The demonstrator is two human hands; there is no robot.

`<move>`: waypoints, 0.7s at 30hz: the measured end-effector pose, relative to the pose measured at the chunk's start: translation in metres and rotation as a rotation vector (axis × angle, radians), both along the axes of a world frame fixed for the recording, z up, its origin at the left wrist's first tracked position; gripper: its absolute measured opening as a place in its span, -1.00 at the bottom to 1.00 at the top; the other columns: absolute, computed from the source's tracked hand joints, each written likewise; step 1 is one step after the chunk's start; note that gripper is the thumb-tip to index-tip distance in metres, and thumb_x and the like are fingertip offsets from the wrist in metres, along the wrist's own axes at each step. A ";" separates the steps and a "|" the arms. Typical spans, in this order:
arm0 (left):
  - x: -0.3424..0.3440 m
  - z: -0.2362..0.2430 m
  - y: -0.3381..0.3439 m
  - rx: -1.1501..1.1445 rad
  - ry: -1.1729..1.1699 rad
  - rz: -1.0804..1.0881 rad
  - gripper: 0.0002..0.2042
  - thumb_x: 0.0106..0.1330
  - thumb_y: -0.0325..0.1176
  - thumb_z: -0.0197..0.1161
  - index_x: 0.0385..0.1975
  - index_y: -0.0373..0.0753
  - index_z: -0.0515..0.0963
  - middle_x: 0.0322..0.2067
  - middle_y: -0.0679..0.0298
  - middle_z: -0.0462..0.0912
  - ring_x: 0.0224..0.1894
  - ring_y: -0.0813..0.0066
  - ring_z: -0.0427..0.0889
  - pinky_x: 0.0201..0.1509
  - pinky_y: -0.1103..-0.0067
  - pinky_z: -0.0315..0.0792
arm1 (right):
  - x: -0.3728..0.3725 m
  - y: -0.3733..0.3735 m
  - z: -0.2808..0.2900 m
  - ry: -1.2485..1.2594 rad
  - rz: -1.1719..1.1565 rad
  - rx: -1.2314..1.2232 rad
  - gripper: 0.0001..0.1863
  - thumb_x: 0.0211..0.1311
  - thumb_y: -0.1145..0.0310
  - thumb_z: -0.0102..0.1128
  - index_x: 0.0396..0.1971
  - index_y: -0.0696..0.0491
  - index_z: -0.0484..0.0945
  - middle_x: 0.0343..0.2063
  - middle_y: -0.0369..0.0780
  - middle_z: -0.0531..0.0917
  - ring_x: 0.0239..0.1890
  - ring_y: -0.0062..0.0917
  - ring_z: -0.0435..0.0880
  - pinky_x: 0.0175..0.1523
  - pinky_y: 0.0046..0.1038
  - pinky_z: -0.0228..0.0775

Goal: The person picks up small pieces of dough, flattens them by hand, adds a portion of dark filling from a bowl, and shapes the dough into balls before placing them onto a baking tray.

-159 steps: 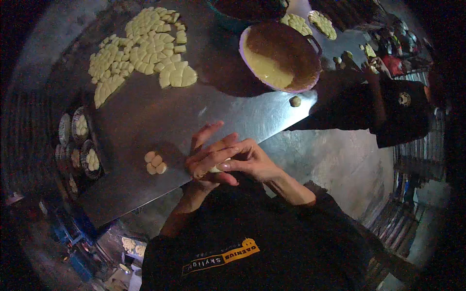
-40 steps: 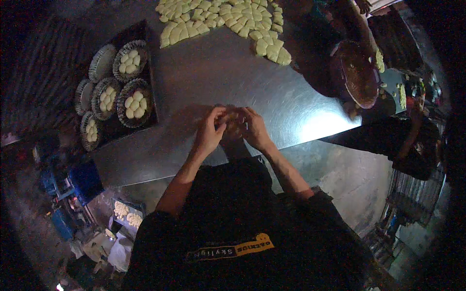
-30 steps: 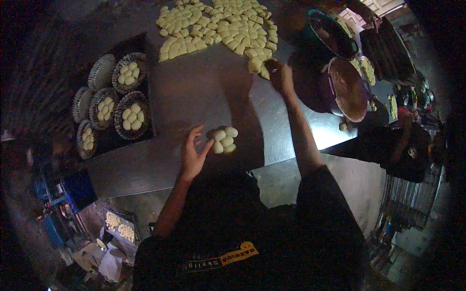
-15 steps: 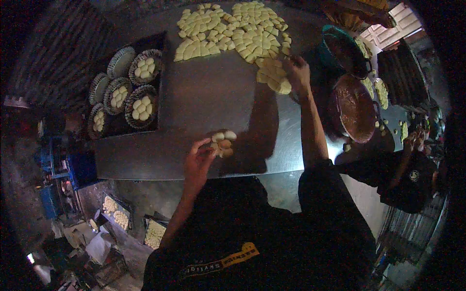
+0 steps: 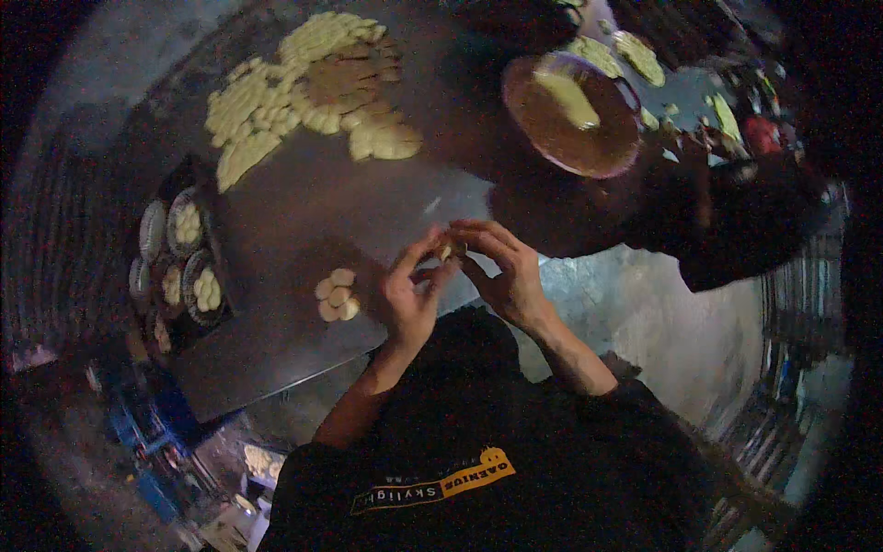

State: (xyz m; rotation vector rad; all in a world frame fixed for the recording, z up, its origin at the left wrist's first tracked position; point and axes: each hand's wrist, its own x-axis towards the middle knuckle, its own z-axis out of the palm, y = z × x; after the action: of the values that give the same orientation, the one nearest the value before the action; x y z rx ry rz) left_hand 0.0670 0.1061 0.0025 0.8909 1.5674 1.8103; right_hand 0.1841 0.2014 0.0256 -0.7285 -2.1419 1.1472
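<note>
My left hand (image 5: 409,299) and my right hand (image 5: 499,270) meet over the near edge of a grey metal table (image 5: 303,221), fingertips pinched together on one small pale dough piece (image 5: 448,249). Just left of my left hand a little cluster of shaped pale pieces (image 5: 336,294) lies on the table. A big spread of flat pale dough pieces (image 5: 303,87) covers the table's far part.
A dark tray (image 5: 179,271) at the left holds several fluted foil cups with pale pieces. A round bowl (image 5: 572,115) with filling stands at the far right. Another person in dark clothes (image 5: 736,212) is at the right. Blue crates sit on the floor at lower left.
My right hand has come back from the far spread of dough pieces with one piece. My left hand has left the small cluster, and both hands now pinch the piece together.
</note>
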 end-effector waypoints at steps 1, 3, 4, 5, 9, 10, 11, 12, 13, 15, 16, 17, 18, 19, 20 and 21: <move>0.005 0.008 0.006 0.050 0.200 -0.045 -0.70 0.28 -0.26 0.32 -0.07 -0.30 0.61 0.03 0.16 0.59 0.15 0.25 0.52 0.21 0.37 0.44 | 0.011 0.001 0.001 0.076 0.010 -0.163 -0.69 0.10 0.60 0.33 -0.11 0.17 0.57 -0.03 -0.19 0.62 0.02 -0.46 0.63 0.07 -0.42 0.52; 0.011 0.019 0.018 0.168 0.660 -0.165 -0.64 0.27 -0.10 0.29 -0.09 -0.23 0.63 0.00 0.21 0.63 0.16 0.18 0.52 0.26 0.28 0.39 | 0.034 0.005 -0.010 0.235 0.032 -0.480 -0.72 0.14 0.58 0.32 -0.13 0.20 0.55 -0.07 -0.22 0.62 -0.04 -0.55 0.62 -0.01 -0.48 0.53; 0.010 0.021 0.023 0.224 0.928 -0.247 -0.61 0.26 -0.02 0.27 -0.09 -0.19 0.64 -0.01 0.24 0.64 0.17 0.13 0.52 0.29 0.24 0.36 | 0.052 0.008 -0.022 0.225 0.161 -0.390 -0.75 0.17 0.53 0.32 -0.15 0.19 0.53 -0.16 -0.29 0.61 -0.18 -0.68 0.59 -0.12 -0.58 0.49; 0.013 0.023 0.026 0.274 1.007 -0.283 -0.58 0.23 0.05 0.24 -0.11 -0.15 0.65 0.01 0.21 0.63 0.20 0.11 0.49 0.31 0.21 0.32 | 0.064 0.000 -0.029 0.244 0.127 -0.549 -0.80 0.16 0.52 0.33 -0.22 0.17 0.54 -0.18 -0.29 0.59 -0.20 -0.67 0.57 -0.13 -0.56 0.47; 0.011 0.034 0.029 0.431 0.937 -0.454 -0.46 0.08 0.25 0.21 -0.17 -0.09 0.65 0.09 0.18 0.59 0.23 0.02 0.46 0.32 0.16 0.29 | 0.082 -0.004 -0.012 0.226 0.305 -0.884 -0.87 0.21 0.46 0.33 -0.28 0.16 0.61 -0.36 -0.33 0.62 -0.27 -0.69 0.53 -0.14 -0.52 0.42; 0.014 0.031 0.030 0.490 0.785 -0.468 -0.48 0.06 0.22 0.25 -0.17 -0.09 0.64 0.11 0.21 0.58 0.23 0.03 0.46 0.32 0.16 0.30 | 0.077 -0.004 0.006 0.253 0.368 -0.946 -0.85 0.22 0.45 0.33 -0.25 0.17 0.62 -0.39 -0.34 0.64 -0.28 -0.70 0.54 -0.14 -0.52 0.41; 0.018 0.028 0.033 0.552 0.631 -0.484 -0.50 0.04 0.18 0.30 -0.18 -0.09 0.62 0.13 0.23 0.57 0.23 0.05 0.47 0.31 0.17 0.31 | 0.072 -0.004 0.016 0.281 0.423 -1.006 -0.83 0.22 0.45 0.33 -0.22 0.17 0.63 -0.42 -0.34 0.66 -0.29 -0.70 0.54 -0.14 -0.52 0.41; 0.028 0.027 0.028 0.565 0.447 -0.515 -0.46 0.02 0.20 0.32 -0.18 -0.13 0.60 0.14 0.15 0.55 0.24 0.02 0.46 0.26 0.19 0.38 | 0.070 -0.004 0.019 0.334 0.534 -0.982 -0.79 0.26 0.43 0.29 -0.16 0.20 0.64 -0.39 -0.31 0.69 -0.26 -0.70 0.58 -0.13 -0.52 0.40; 0.030 0.027 0.023 0.561 0.447 -0.494 -0.46 0.03 0.20 0.31 -0.17 -0.13 0.60 0.14 0.13 0.56 0.24 0.01 0.46 0.24 0.20 0.40 | 0.066 -0.002 0.024 0.317 0.603 -1.024 -0.80 0.28 0.40 0.28 -0.17 0.19 0.65 -0.38 -0.30 0.70 -0.25 -0.69 0.58 -0.13 -0.52 0.41; 0.034 0.034 0.020 0.559 0.440 -0.452 -0.46 0.04 0.20 0.31 -0.17 -0.14 0.60 0.12 0.10 0.57 0.23 -0.02 0.47 0.20 0.22 0.45 | 0.062 0.002 0.036 0.275 0.734 -1.109 -0.79 0.31 0.36 0.25 -0.21 0.19 0.66 -0.36 -0.28 0.71 -0.22 -0.67 0.60 -0.12 -0.51 0.41; 0.029 0.030 0.020 0.585 0.453 -0.533 -0.40 0.08 0.18 0.32 -0.04 -0.18 0.57 0.27 -0.03 0.38 0.34 -0.08 0.31 0.29 0.19 0.34 | 0.066 0.005 0.024 0.221 0.750 -1.160 -0.86 0.23 0.52 0.26 -0.23 0.20 0.61 -0.26 -0.25 0.67 -0.10 -0.61 0.60 -0.02 -0.47 0.45; 0.031 0.028 0.023 0.468 0.442 -0.446 -0.32 0.07 0.19 0.34 0.08 -0.19 0.46 0.33 -0.05 0.24 0.37 -0.10 0.22 0.32 0.17 0.29 | 0.067 0.013 0.026 0.173 0.682 -1.075 -0.84 0.28 0.45 0.23 -0.22 0.20 0.63 -0.29 -0.24 0.69 -0.15 -0.59 0.61 -0.04 -0.47 0.44; 0.032 0.026 0.025 0.345 0.438 -0.350 -0.22 0.06 0.20 0.35 0.20 -0.20 0.36 0.39 -0.06 0.09 0.41 -0.11 0.13 0.34 0.15 0.24 | 0.061 0.028 0.028 0.129 0.630 -0.990 -0.79 0.32 0.37 0.21 -0.20 0.20 0.64 -0.31 -0.23 0.71 -0.19 -0.57 0.63 -0.06 -0.47 0.44; 0.028 0.017 0.025 0.261 0.405 -0.266 -0.03 0.03 0.22 0.38 0.33 -0.21 0.07 0.43 -0.05 -0.16 0.44 -0.11 -0.01 0.38 0.11 0.14 | 0.053 0.047 0.032 0.087 0.579 -0.904 -0.74 0.36 0.29 0.18 -0.19 0.20 0.65 -0.33 -0.21 0.73 -0.24 -0.54 0.64 -0.07 -0.48 0.43; 0.025 0.008 0.028 0.183 0.355 -0.193 0.19 -0.01 0.24 0.41 0.47 -0.22 -0.22 0.48 -0.03 -0.42 0.48 -0.11 -0.15 0.42 0.06 0.04 | 0.050 0.074 0.042 -0.017 0.438 -0.531 -0.74 0.36 0.30 0.18 -0.19 0.21 0.65 -0.31 -0.18 0.73 -0.23 -0.53 0.65 -0.08 -0.45 0.45; 0.021 0.004 0.022 0.141 0.259 -0.154 0.18 0.03 0.23 0.39 0.47 -0.19 -0.29 0.48 -0.02 -0.41 0.48 -0.11 -0.13 0.40 0.04 0.06 | 0.044 0.103 0.052 -0.104 0.302 -0.163 -0.75 0.35 0.32 0.17 -0.19 0.22 0.65 -0.29 -0.16 0.73 -0.22 -0.51 0.67 -0.08 -0.43 0.46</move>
State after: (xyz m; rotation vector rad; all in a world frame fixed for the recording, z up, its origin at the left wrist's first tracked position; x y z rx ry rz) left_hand 0.0882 0.1286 0.0067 1.3202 1.4887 1.7669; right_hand 0.2280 0.3046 0.0773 -0.5567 -2.3223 1.4839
